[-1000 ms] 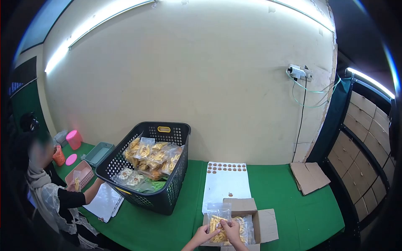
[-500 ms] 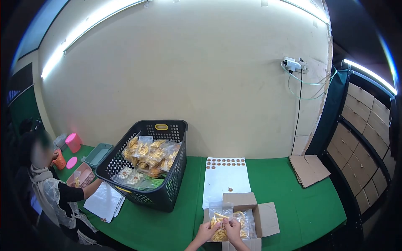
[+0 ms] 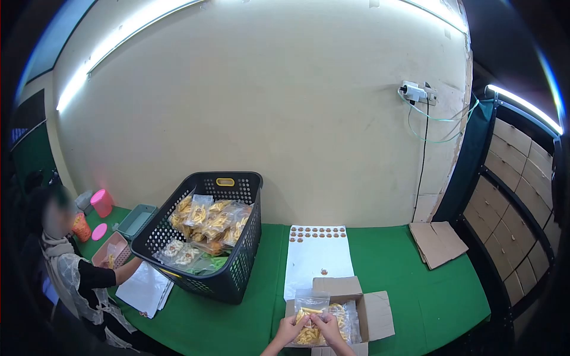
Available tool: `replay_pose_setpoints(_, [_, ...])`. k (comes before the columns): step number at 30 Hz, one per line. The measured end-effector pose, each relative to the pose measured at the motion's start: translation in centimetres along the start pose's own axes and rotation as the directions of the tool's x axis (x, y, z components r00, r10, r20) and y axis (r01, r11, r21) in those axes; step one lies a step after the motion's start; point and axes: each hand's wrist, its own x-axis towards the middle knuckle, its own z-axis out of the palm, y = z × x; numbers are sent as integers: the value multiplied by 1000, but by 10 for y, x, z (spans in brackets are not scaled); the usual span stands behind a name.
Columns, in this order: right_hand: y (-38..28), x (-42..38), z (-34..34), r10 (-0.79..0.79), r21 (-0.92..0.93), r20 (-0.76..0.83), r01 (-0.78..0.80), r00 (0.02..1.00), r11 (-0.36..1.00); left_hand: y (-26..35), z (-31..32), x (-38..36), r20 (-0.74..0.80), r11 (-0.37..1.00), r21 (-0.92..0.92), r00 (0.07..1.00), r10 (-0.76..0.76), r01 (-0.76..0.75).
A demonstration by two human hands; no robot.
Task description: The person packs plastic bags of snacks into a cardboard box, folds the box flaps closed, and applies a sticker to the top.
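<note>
In the head view, my left hand and my right hand both grip a clear plastic bag of yellow snack sticks, one from each side. The thumbs meet on the front of the bag, and the fingers behind it are hidden. The bag is over the left part of an open cardboard box. More bagged snacks sit in the box to the right of my hands. Just behind the box lies a white sheet of round stickers, with rows at its far end and a single sticker nearer me.
A black basket piled with snack bags stands left of the sheet. A co-worker is at the far left beside a pink basket and white sheets. Flattened cardboard lies right on the green table.
My thumbs have drawn closer together on the bag, which has stayed over the box. The whole view has shifted slightly. The co-worker's hand at the orange container is less visible now.
</note>
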Motion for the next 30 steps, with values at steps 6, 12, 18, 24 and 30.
replay_pose_setpoints(6, [-10, 2, 6, -18, 70, -68, 23, 998, 997, 0, 6, 4, 10, 980, -193, 999, -50, 51])
replay_pose_setpoints(12, [-17, 4, 4, -15, 16, -19, 15, 1000, 1000, 5, 2, -3, 26, 987, -69, 989, -143, 145])
replay_pose_setpoints(18, [-24, 2, 1, -22, -70, 9, 23, 1000, 997, -15, 9, 6, 0, 985, -161, 998, -58, 57])
replay_pose_setpoints(24, [-17, 13, -6, -25, 17, -14, 26, 1000, 1000, 12, 11, 6, 0, 973, -228, 999, -33, 32])
replay_pose_setpoints(30, [-30, 22, -7, 13, -32, 37, -12, 999, 999, 19, 12, 16, -65, 975, -218, 996, -54, 39])
